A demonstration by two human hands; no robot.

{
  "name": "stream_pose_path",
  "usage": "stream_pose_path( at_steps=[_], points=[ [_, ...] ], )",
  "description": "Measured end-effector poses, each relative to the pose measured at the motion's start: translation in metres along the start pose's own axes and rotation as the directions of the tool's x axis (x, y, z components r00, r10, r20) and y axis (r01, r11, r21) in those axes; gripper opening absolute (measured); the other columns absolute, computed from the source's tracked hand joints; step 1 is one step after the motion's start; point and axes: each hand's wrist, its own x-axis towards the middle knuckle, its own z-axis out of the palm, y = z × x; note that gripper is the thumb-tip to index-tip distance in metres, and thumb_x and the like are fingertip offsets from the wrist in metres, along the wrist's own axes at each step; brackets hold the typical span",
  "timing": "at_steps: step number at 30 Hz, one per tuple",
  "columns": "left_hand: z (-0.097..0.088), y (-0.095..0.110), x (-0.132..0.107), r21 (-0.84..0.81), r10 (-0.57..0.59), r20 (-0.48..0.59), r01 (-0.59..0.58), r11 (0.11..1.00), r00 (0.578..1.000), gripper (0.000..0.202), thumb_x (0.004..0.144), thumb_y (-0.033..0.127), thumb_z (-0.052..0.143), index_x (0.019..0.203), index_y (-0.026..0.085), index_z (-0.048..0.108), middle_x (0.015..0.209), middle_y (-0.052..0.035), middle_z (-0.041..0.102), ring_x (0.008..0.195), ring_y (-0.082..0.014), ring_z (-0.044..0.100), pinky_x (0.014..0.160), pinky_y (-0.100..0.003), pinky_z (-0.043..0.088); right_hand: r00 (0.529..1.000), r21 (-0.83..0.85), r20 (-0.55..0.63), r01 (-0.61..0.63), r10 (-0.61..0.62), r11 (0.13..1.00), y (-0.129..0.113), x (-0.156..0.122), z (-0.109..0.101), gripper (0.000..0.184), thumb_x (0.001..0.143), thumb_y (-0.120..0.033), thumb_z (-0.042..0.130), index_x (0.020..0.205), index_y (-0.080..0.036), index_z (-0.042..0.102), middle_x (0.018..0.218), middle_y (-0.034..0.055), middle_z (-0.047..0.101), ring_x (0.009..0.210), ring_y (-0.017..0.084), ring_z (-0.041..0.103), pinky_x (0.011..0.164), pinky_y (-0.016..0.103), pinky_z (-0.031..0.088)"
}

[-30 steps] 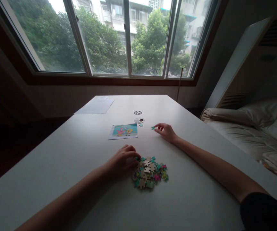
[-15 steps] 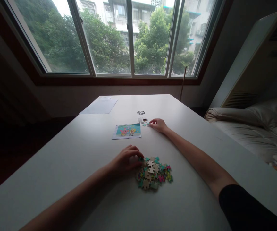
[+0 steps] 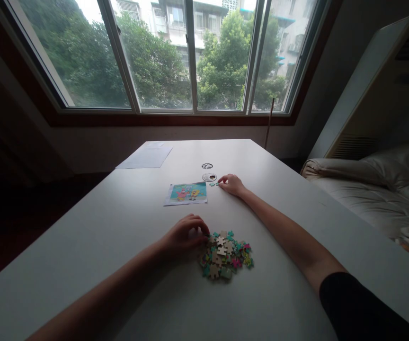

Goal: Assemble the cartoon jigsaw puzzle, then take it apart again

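A heap of jigsaw puzzle pieces [image 3: 227, 255], some showing plain beige backs and others teal, pink or yellow, lies on the white table. At its left edge is my left hand [image 3: 186, 233], thumb and index finger pinched together on a piece at the heap's rim. Farther off, my right hand [image 3: 232, 184] pinches a small teal puzzle piece [image 3: 217, 184] at the tabletop. Just left of that sits another teal piece [image 3: 212, 184]. A picture sheet [image 3: 186, 193] with cartoon figures on a teal background lies left of these two pieces.
Two round inserts, a far one [image 3: 207, 166] and a nearer one [image 3: 209, 177], are set in the white table [image 3: 119, 222] beyond the picture. White paper [image 3: 144, 157] lies at the far left corner. A cushioned seat [image 3: 360, 194] stands to the right.
The fingers of my left hand have drawn closer together at the heap's edge. My right hand stays at the small teal piece. The whole view has shifted slightly.
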Motion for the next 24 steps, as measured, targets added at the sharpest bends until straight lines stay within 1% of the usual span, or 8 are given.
stream_pose_path(
  at_steps=[3, 7, 9, 11, 13, 21, 24],
  points=[
    [0.0, 0.0, 0.0, -0.028, -0.016, 0.004, 0.016, 0.999, 1.0, 0.016, 0.079, 0.033, 0.061, 0.083, 0.018, 0.067, 0.08, -0.005, 0.063, 0.078, -0.0168, 0.052, 0.072, -0.028, 0.043, 1.0, -0.014, -0.015, 0.005, -0.005, 1.0, -0.003, -0.001, 0.0, 0.02, 0.079, -0.031, 0.058, 0.093, -0.025, 0.071, 0.09, 0.0032, 0.065, 0.087, 0.018, 0.058, 0.079, 0.029, 0.042],
    [0.0, 0.002, 0.001, -0.101, -0.048, -0.004, 0.048, 0.994, 0.999, 0.019, 0.079, 0.035, 0.061, 0.08, 0.017, 0.066, 0.08, -0.0047, 0.062, 0.076, -0.0157, 0.052, 0.071, -0.027, 0.043, 0.998, -0.027, -0.032, 0.048, -0.049, 0.998, -0.013, -0.003, 0.002, 0.024, 0.081, -0.036, 0.058, 0.098, -0.025, 0.07, 0.092, 0.0045, 0.064, 0.091, 0.02, 0.056, 0.082, 0.03, 0.041],
    [-0.001, 0.002, 0.001, -0.15, -0.087, -0.016, 0.084, 0.985, 0.996, 0.024, 0.08, 0.039, 0.058, 0.078, 0.015, 0.064, 0.075, -0.0035, 0.061, 0.07, -0.0137, 0.051, 0.064, -0.024, 0.042, 0.997, -0.032, -0.031, 0.072, -0.073, 0.997, -0.019, -0.004, 0.004, 0.026, 0.082, -0.039, 0.057, 0.102, -0.026, 0.069, 0.093, 0.0048, 0.064, 0.092, 0.02, 0.055, 0.083, 0.03, 0.041],
    [-0.001, 0.003, 0.002, -0.196, -0.137, -0.029, 0.129, 0.972, 0.99, 0.028, 0.081, 0.042, 0.056, 0.078, 0.014, 0.063, 0.068, -0.0011, 0.057, 0.061, -0.0111, 0.047, 0.054, -0.021, 0.038, 0.996, -0.039, -0.023, 0.082, -0.083, 0.996, -0.023, -0.003, 0.007, 0.028, 0.082, -0.04, 0.058, 0.105, -0.027, 0.069, 0.094, 0.0054, 0.064, 0.093, 0.02, 0.055, 0.084, 0.031, 0.041],
    [-0.002, 0.004, 0.003, -0.231, -0.177, -0.036, 0.164, 0.959, 0.984, 0.029, 0.081, 0.042, 0.056, 0.079, 0.014, 0.063, 0.063, 0.001, 0.055, 0.056, -0.0095, 0.043, 0.049, -0.02, 0.033, 0.997, -0.047, -0.012, 0.081, -0.082, 0.996, -0.026, -0.003, 0.008, 0.029, 0.081, -0.042, 0.059, 0.104, -0.027, 0.069, 0.095, 0.0059, 0.064, 0.094, 0.021, 0.055, 0.083, 0.031, 0.041],
    [-0.004, 0.008, 0.007, -0.321, -0.227, -0.042, 0.202, 0.925, 0.973, 0.029, 0.075, 0.042, 0.061, 0.076, 0.013, 0.064, 0.063, 0.0005, 0.057, 0.057, -0.0101, 0.045, 0.051, -0.021, 0.033, 0.998, -0.046, -0.005, 0.064, -0.064, 0.997, -0.028, 0.0, 0.008, 0.028, 0.08, -0.043, 0.059, 0.1, -0.027, 0.071, 0.09, 0.0043, 0.066, 0.09, 0.02, 0.056, 0.079, 0.03, 0.043],
    [-0.003, 0.008, 0.007, -0.345, -0.233, -0.047, 0.203, 0.916, 0.971, 0.029, 0.074, 0.042, 0.062, 0.076, 0.013, 0.063, 0.066, -0.0007, 0.059, 0.058, -0.0107, 0.047, 0.053, -0.021, 0.034, 0.998, -0.036, -0.018, 0.057, -0.057, 0.998, -0.027, -0.001, 0.007, 0.028, 0.081, -0.041, 0.058, 0.103, -0.028, 0.07, 0.09, 0.0034, 0.066, 0.089, 0.019, 0.056, 0.079, 0.028, 0.042]
  ],
)
